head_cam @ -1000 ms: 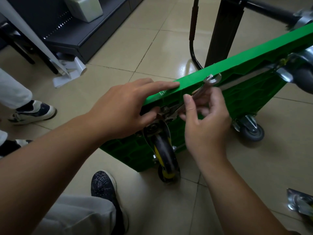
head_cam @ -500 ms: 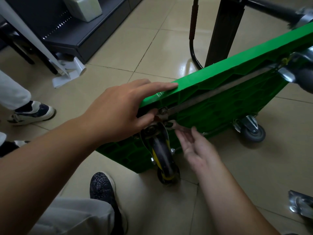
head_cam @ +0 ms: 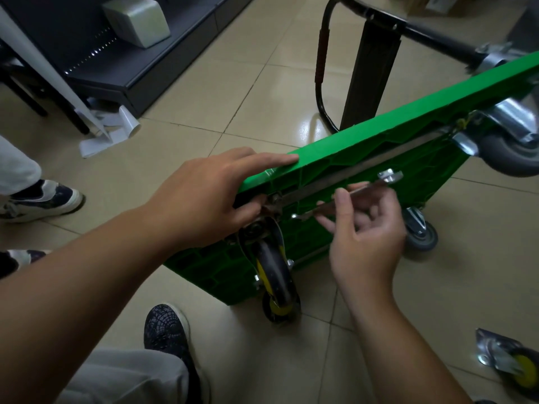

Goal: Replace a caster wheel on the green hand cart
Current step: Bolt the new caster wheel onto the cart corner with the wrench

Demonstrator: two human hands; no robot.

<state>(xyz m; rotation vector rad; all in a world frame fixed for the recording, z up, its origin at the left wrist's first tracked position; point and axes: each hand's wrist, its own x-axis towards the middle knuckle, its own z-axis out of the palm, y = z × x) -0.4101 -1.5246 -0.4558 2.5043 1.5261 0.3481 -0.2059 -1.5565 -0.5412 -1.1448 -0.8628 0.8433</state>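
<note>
Risen from beside the black-rubber caster wheel (head_cam: 275, 275) at the tipped green cart's (head_cam: 393, 123) near corner, the right hand (head_cam: 367, 228) pinches a slim steel wrench (head_cam: 368, 188) against the ribbed underside, while the left hand (head_cam: 210, 199) lies flat-fingered on its upper edge.

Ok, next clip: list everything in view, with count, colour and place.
hand cart: one, green, tipped on edge on floor
mounted caster: one, black with yellow hub, cart's near corner
grey casters: two clearly, cart's right end
loose caster: one, yellow hub, floor, bottom right
wrench: one, silver, in right hand
shelf unit: one, dark, top left
box: one, pale grey, on shelf
paper strips: several, white, floor by shelf
bystander shoes: two, white and dark, left edge
own shoe: one, dark, bottom centre
left hand: fingers flat on cart's top edge
right hand: pinches wrench
</note>
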